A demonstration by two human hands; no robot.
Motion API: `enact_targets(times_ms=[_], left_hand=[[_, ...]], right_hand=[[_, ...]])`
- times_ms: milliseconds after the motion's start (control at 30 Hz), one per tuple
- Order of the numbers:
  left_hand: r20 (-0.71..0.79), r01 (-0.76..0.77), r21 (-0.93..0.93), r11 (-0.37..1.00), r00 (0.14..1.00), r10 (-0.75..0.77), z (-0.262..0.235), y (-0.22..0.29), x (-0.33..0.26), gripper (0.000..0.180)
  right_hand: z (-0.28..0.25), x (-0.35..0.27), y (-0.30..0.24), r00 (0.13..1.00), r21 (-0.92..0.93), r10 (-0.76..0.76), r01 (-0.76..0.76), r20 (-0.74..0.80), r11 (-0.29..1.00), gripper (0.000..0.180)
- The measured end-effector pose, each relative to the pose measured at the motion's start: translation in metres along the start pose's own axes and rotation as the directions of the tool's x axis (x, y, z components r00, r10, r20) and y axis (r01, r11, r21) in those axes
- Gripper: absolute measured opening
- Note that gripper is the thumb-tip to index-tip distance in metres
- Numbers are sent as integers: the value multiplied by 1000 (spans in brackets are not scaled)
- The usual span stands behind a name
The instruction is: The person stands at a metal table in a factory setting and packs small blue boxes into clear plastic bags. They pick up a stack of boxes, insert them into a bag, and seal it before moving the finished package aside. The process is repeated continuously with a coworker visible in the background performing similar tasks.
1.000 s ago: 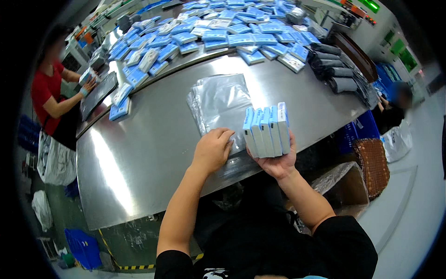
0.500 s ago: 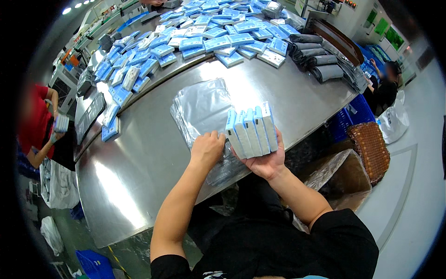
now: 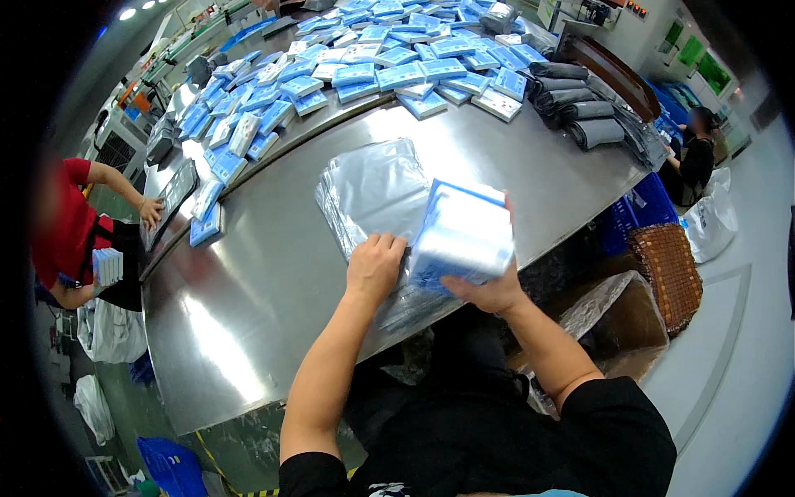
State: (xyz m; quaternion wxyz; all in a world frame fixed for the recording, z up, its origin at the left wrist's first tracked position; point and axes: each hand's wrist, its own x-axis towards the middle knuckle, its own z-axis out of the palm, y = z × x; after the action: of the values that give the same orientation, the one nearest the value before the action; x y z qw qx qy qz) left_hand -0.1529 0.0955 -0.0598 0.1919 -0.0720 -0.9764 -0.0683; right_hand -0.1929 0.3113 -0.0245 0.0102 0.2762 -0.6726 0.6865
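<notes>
My right hand (image 3: 495, 290) grips a stack of blue-and-white flat packs (image 3: 465, 232), its thumb across the near side. The stack is tilted so that a broad, shiny face shows, slightly blurred. Beside it, my left hand (image 3: 375, 267) has its fingers curled down on the near edge of a pile of grey plastic bags (image 3: 373, 186). The fingertips are partly hidden, but they look closed on the bag edge. The bags lie flat on the metal table (image 3: 273, 248), and the stack is held over their right side.
A big heap of blue-and-white packs (image 3: 402, 76) covers the far table. Rolled grey bags (image 3: 595, 132) lie at its right end. Below the right edge are a blue crate (image 3: 617, 217), a woven basket (image 3: 665, 269) and a lined carton (image 3: 633, 319). A co-worker in red (image 3: 74, 224) stands left.
My right hand has turned the stack from its edges showing to a broad face showing. My left hand stays at the bags. The co-worker in red has reached a hand to the far table.
</notes>
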Motion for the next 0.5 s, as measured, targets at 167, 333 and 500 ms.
enact_targets(times_ms=[167,333,500], left_hand=[[-3,25,-101,995,1000,-25,-5,1,-1,13],[-40,7,-183,983,999,-15,6,-6,-4,13],[44,207,-262,943,978,-203,20,-22,-8,17]], right_hand=[[-11,19,10,818,-414,-515,574,256,706,126],[-13,15,14,853,-536,-428,521,299,664,133],[-3,30,-22,882,-588,7,308,471,748,112]])
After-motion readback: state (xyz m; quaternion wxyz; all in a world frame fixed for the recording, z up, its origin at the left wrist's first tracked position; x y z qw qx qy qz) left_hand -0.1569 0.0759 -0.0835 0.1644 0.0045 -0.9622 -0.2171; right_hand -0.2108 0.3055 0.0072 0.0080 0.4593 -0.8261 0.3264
